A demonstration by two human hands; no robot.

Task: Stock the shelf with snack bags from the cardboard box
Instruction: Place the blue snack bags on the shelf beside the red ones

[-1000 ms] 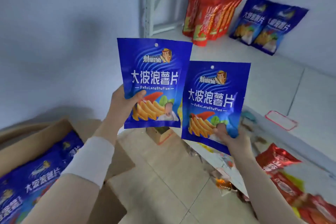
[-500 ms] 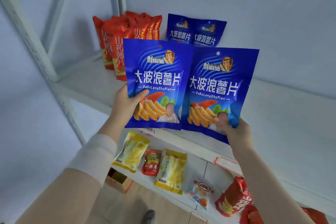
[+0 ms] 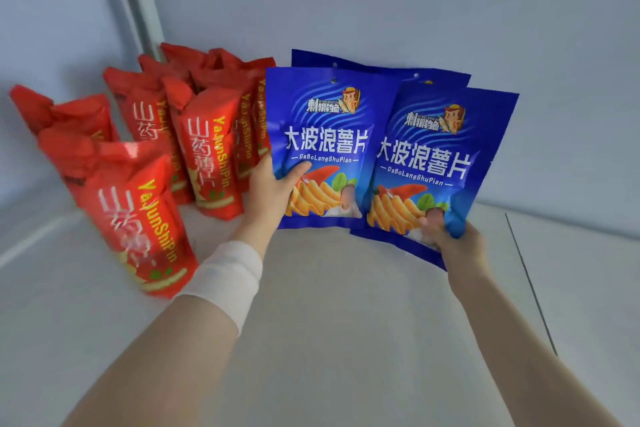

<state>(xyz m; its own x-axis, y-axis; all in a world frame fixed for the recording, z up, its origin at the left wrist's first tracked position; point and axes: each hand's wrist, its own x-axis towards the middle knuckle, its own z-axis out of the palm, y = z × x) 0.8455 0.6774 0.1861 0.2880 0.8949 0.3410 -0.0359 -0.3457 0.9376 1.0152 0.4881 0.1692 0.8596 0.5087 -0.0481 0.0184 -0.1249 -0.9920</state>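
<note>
Gripping one blue bag (image 3: 325, 149) each, both hands (image 3: 268, 194) seemingly reach shelfward.

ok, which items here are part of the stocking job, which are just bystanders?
In the job:
- left hand holding a blue bag
- right hand holding a second blue bag
- white shelf
- blue bags behind, already standing at the back

Bystanders:
- red bags, standing at left
- shelf upright
</note>
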